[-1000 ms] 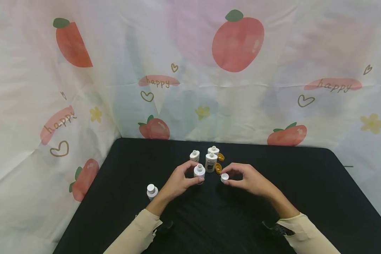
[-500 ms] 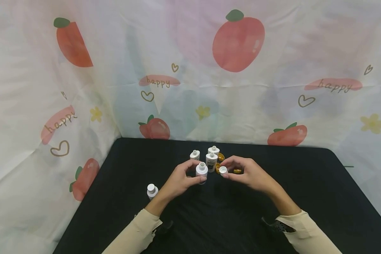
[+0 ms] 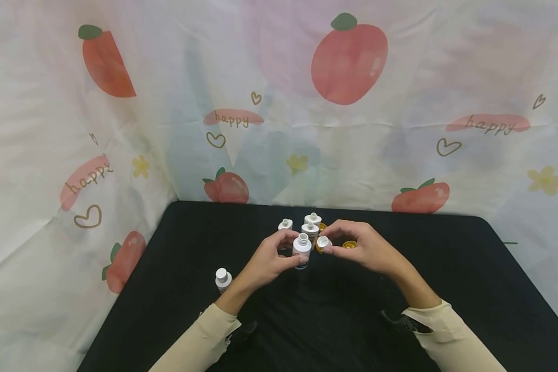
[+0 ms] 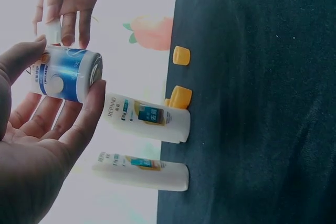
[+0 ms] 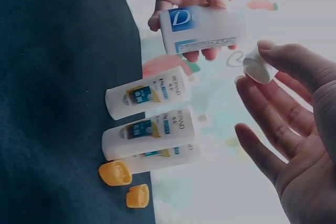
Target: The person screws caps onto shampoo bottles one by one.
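My left hand [image 3: 270, 261] grips a small white bottle [image 3: 302, 248] around its body, its open neck pointing up. In the left wrist view the bottle [image 4: 65, 77] shows a blue label, with the thumb on one side and fingers beneath. Between thumb and fingertips, my right hand [image 3: 365, 247] pinches a white screw cap [image 3: 324, 242]. That cap [image 5: 258, 67] is tilted, its hollow underside showing in the right wrist view, a short gap from the bottle's neck. Just behind the held bottle stands an uncapped white bottle [image 3: 310, 229] with a REPAND label.
Two more uncapped white bottles, one at the left [image 3: 285, 224] and one behind [image 3: 313, 218], stand on the black table [image 3: 307, 320]. Orange caps lie near them, one by the right hand [image 3: 350, 244]. A white-capped bottle [image 3: 222, 279] stands beside the left forearm. A printed curtain hangs behind.
The left hand has shifted right and slightly up with the bottle. My right hand has moved up and left with the cap, narrowing the gap. An orange cap by it has come into view.
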The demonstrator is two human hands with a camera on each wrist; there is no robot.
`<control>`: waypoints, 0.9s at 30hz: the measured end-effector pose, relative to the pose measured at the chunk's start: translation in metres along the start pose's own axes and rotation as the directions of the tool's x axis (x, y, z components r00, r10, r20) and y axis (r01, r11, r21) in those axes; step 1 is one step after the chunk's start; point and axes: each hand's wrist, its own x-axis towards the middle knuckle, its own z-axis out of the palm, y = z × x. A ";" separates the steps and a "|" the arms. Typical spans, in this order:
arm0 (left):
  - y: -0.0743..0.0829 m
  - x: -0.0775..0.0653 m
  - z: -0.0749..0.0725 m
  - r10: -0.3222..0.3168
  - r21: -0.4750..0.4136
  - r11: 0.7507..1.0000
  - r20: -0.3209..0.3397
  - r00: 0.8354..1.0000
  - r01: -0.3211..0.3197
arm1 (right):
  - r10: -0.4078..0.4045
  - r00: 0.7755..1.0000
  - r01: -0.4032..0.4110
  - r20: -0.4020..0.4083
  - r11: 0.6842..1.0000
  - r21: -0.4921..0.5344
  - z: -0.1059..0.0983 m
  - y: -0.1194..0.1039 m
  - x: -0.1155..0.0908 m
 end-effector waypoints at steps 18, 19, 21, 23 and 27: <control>0.029 -0.001 0.003 0.047 -0.030 0.998 0.037 0.998 -0.046 | -0.123 0.992 0.123 0.014 0.992 0.010 -0.008 -0.012 0.015; 0.035 -0.002 0.002 0.047 -0.021 0.999 0.041 0.998 -0.046 | -0.122 0.992 0.122 0.014 0.993 0.009 -0.008 -0.011 0.015; 0.044 -0.005 0.000 0.052 -0.003 0.999 0.042 0.998 -0.052 | -0.125 0.992 0.125 0.016 0.992 0.004 -0.008 -0.010 0.015; 0.051 -0.007 -0.002 0.051 0.001 0.999 0.046 0.998 -0.051 | -0.132 0.991 0.132 0.017 0.991 0.000 -0.009 -0.010 0.015; 0.055 -0.008 -0.003 0.050 0.009 0.999 0.055 0.997 -0.050 | -0.150 0.989 0.150 0.010 0.989 -0.007 -0.009 -0.015 0.016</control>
